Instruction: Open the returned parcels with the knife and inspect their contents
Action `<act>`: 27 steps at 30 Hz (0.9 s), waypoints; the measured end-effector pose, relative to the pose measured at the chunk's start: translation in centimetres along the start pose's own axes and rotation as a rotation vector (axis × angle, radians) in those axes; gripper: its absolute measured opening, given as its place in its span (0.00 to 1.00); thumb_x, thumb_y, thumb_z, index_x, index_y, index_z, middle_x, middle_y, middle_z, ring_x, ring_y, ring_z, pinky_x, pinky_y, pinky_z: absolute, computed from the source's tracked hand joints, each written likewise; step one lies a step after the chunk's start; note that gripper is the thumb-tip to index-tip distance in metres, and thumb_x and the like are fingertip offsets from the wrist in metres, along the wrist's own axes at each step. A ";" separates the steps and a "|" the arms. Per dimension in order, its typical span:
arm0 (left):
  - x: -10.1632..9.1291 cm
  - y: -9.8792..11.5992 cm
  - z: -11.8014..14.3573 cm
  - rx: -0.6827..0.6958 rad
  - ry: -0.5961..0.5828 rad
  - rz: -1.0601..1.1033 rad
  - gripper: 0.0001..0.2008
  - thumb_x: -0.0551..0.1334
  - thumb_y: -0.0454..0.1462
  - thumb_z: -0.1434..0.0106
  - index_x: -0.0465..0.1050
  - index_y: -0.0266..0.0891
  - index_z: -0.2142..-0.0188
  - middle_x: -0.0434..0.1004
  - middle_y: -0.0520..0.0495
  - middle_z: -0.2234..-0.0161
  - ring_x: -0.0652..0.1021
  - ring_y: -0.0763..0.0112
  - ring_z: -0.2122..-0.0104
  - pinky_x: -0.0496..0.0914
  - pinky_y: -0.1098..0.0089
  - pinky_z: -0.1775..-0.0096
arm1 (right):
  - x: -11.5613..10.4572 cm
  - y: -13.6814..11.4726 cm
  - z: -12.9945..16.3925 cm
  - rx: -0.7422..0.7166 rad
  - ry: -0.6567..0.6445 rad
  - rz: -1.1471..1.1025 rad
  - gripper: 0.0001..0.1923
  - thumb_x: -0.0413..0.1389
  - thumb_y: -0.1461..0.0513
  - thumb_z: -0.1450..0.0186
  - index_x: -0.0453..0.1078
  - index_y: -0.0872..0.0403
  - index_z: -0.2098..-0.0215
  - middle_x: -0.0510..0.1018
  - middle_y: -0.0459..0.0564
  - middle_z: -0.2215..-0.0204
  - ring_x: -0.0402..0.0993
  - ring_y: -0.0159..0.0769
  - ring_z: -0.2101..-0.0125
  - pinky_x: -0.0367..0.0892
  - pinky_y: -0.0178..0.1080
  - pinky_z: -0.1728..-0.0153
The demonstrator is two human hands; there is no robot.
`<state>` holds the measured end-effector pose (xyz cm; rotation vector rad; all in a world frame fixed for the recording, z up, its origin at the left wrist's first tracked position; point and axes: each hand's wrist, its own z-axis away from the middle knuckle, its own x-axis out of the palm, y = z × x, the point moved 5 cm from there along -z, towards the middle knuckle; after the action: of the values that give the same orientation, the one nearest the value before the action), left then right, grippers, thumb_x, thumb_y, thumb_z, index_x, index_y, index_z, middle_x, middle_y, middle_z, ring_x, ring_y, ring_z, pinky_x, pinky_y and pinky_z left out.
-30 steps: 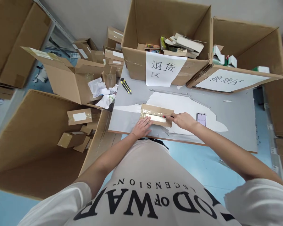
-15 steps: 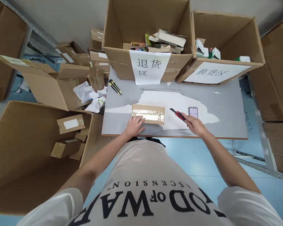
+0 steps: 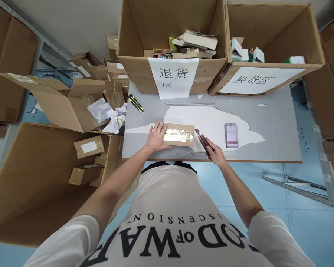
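A small taped cardboard box (image 3: pixel 180 134) lies flat on the table in front of me, a shiny strip of clear tape along its top. My left hand (image 3: pixel 157 138) grips its left end, thumb at the near side and fingers over the far side. In my right hand (image 3: pixel 215 152) is a red and black utility knife (image 3: pixel 203 141) with its blade out. The blade tip is at the box's right end; whether it touches the cardboard I cannot tell. To the right of the knife lies a phone (image 3: pixel 231 135), its screen blurred.
A yellow and black utility knife (image 3: pixel 136 103) lies at the table's back left. Two large labelled cartons, a left one (image 3: pixel 136 76) and a right one (image 3: pixel 314 66), stand along the back. At left, a big carton (image 3: pixel 30 178) holds small boxes, near crumpled paper (image 3: pixel 101 110).
My right hand has brought the utility knife left, from beside the phone to the box's right end. My left hand has shifted from the box's near edge to its left end.
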<state>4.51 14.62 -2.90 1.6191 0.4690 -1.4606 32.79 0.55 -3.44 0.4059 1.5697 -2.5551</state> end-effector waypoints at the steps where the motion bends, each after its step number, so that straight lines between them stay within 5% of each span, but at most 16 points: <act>1: 0.1 -0.1 -0.1 0.009 0.016 0.023 0.59 0.68 0.61 0.60 0.52 0.33 0.36 0.51 0.28 0.36 0.51 0.38 0.36 0.52 0.44 0.41 | 0.1 0.2 0.0 0.002 -0.005 -0.012 0.37 0.49 0.46 0.35 0.54 0.55 0.34 0.68 0.41 0.83 0.59 0.27 0.86 0.62 0.33 0.85; 14: 0.6 -0.6 -0.7 0.024 0.113 0.118 0.55 0.68 0.61 0.61 0.56 0.34 0.39 0.54 0.28 0.40 0.54 0.38 0.38 0.57 0.45 0.43 | -0.6 -0.6 0.2 -0.101 -0.147 0.148 0.31 0.49 0.49 0.34 0.60 0.53 0.37 0.71 0.44 0.78 0.60 0.28 0.84 0.66 0.35 0.81; 27: 0.7 -0.8 -1.0 0.018 0.107 0.143 0.56 0.68 0.61 0.62 0.56 0.34 0.39 0.54 0.29 0.39 0.53 0.38 0.38 0.56 0.46 0.42 | 0.7 2.5 4.2 0.142 -0.169 -0.043 0.36 0.51 0.47 0.36 0.56 0.53 0.35 0.68 0.41 0.82 0.63 0.29 0.84 0.63 0.33 0.85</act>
<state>4.67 15.70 -3.87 1.7149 0.3923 -1.2802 32.02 -4.28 -4.00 0.1646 1.3600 -2.6624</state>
